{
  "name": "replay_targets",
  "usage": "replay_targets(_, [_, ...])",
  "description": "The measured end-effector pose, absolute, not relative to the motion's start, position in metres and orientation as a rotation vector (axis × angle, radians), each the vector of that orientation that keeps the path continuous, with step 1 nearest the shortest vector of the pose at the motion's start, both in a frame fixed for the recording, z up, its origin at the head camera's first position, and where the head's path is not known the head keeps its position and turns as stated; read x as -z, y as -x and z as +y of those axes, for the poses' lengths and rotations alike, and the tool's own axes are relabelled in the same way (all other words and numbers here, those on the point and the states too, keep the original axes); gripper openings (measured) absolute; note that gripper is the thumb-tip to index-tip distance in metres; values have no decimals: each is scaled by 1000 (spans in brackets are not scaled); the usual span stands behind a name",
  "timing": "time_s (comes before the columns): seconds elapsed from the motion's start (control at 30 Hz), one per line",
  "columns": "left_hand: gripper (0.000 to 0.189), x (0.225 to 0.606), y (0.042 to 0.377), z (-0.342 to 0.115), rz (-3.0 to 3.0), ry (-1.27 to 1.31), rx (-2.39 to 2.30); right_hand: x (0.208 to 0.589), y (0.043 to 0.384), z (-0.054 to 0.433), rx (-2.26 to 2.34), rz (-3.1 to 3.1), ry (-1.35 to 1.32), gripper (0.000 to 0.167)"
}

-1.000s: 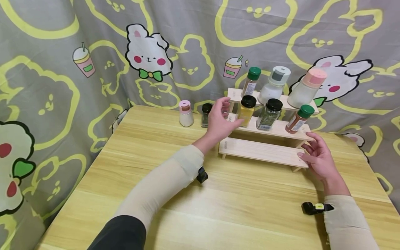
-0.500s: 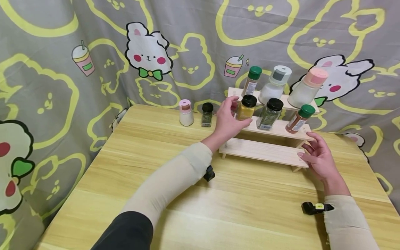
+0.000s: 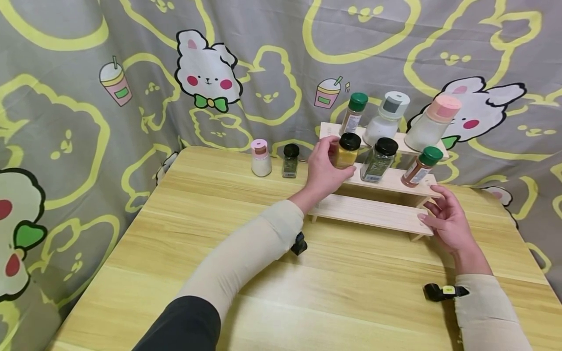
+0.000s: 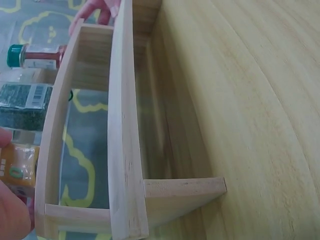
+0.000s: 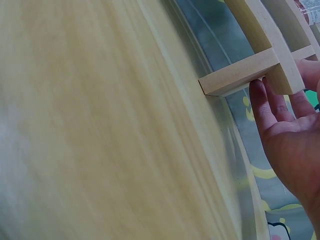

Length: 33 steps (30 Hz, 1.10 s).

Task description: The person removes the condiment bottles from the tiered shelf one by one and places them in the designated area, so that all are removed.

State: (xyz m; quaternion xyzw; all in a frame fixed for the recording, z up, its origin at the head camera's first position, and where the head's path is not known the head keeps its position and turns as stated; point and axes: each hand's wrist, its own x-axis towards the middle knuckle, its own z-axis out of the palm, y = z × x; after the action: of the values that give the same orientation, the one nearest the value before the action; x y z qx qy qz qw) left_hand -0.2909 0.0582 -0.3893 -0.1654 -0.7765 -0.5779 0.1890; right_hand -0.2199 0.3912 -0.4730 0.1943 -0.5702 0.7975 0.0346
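Left grip (image 3: 326,168) pinching yellow jar (image 3: 347,156) near left edge of rack (image 3: 371,212); right grip (image 3: 450,223) holding right edge (any slackening possibly letting rack slide).

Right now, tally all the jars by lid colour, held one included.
Black-lidded clear square-sided jars: 3
Green-lidded clear cylindrical jars: 2
Pink-lidded clear round jars: 2
White-and-grey-lidded clear round jar: 1
Total: 8

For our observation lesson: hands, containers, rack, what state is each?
Yellow jar: capped
Left hand: gripping yellow jar
Rack: standing
Right hand: holding rack
Large herb jar: capped
Small herb jar: capped
Red jar: capped
Brown jar: capped
White bottle: upright
Peach-capped bottle: upright
Pink shaker: upright
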Motion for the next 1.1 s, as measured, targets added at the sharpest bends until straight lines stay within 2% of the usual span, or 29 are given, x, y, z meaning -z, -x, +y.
replay_targets(0.67, [67,386,285,53,-2191,431,1674,473,220,390,-2452,-1744,-623,83])
replay_targets(1.1, [66,377,278,30,-2167,440,1681,470,218,387,-2441,-1752,-614,84])
